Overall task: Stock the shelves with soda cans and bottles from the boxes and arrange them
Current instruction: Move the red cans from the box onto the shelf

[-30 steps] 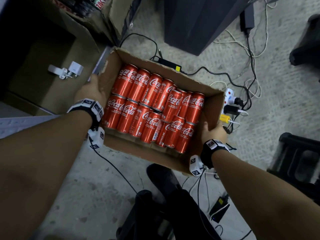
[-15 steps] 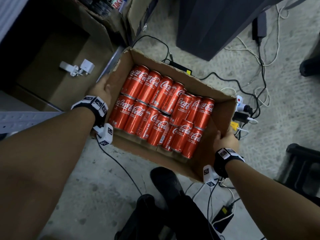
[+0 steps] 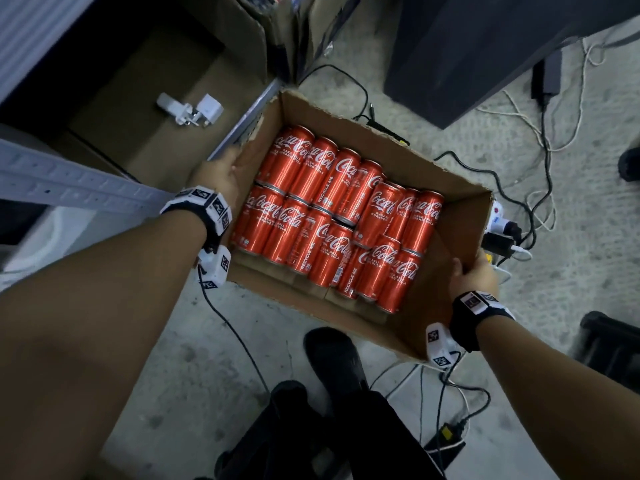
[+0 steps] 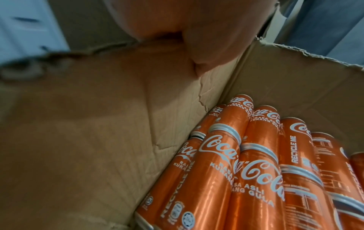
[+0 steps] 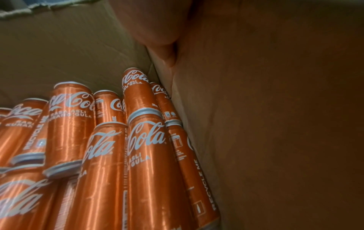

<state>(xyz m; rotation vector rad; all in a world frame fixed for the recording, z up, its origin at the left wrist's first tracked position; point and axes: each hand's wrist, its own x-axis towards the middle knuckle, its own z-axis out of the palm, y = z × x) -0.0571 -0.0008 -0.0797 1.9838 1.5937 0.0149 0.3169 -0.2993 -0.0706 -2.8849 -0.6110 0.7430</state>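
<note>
An open cardboard box (image 3: 460, 216) hangs above the floor, held between both hands. Several red Coca-Cola cans (image 3: 332, 216) lie on their sides inside it in two rows. My left hand (image 3: 221, 174) grips the box's left wall, thumb (image 4: 212, 38) hooked over the torn rim onto the inner face. My right hand (image 3: 472, 275) grips the right wall near its front corner, thumb (image 5: 155, 26) inside against the cardboard. The cans (image 4: 246, 171) fill the lower part of both wrist views (image 5: 108, 155). The other fingers are hidden behind the walls.
A larger open carton (image 3: 145, 109) with white plugs (image 3: 194, 110) in it sits at left beside a grey metal shelf rail (image 3: 69, 181). A dark cabinet (image 3: 485, 46) stands behind. Cables and a power strip (image 3: 502, 223) litter the floor at right. My black shoe (image 3: 332, 362) is below the box.
The box, still held by both hands, has shifted right and a little lower in the head view across the three frames. Both grips look unchanged.
</note>
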